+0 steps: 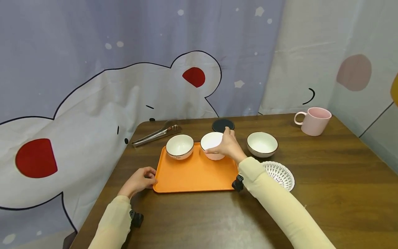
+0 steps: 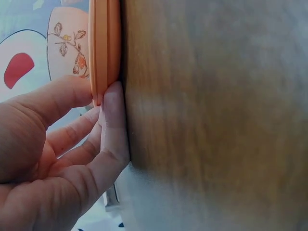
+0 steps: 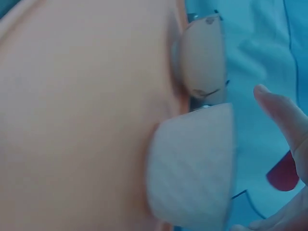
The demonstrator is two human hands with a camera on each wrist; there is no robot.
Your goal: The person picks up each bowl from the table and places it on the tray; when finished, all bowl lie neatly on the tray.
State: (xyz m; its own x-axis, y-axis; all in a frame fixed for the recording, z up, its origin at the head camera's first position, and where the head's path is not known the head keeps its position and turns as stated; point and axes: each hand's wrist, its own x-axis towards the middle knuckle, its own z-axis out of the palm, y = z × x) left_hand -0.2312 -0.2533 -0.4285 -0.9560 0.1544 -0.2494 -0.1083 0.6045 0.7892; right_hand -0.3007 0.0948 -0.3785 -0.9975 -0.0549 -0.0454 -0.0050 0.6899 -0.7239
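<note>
My left hand (image 1: pixel 140 180) pinches the left rim of an orange tray (image 1: pixel 194 176); in the left wrist view the thumb is above the rim and a finger under it. Two bowls stand upright on the tray's far half: a flower-patterned bowl (image 1: pixel 179 147) at left and a textured pinkish-white bowl (image 1: pixel 211 140) at right. Over the right bowl is my right hand (image 1: pixel 229 145), thumb and fingers spread around its rim. In the right wrist view the thumb (image 3: pixel 281 113) stands apart from that bowl. Part of its rim is hidden behind the hand in the head view.
Right of the tray stand another bowl (image 1: pixel 262 143) and a white woven basket (image 1: pixel 280 174), partly behind the right sleeve. A pink mug (image 1: pixel 314 122) is at the far right. Metal tongs (image 1: pixel 155 136) and a black disc (image 1: pixel 222 125) lie behind the tray, near the curtain (image 1: pixel 124 93).
</note>
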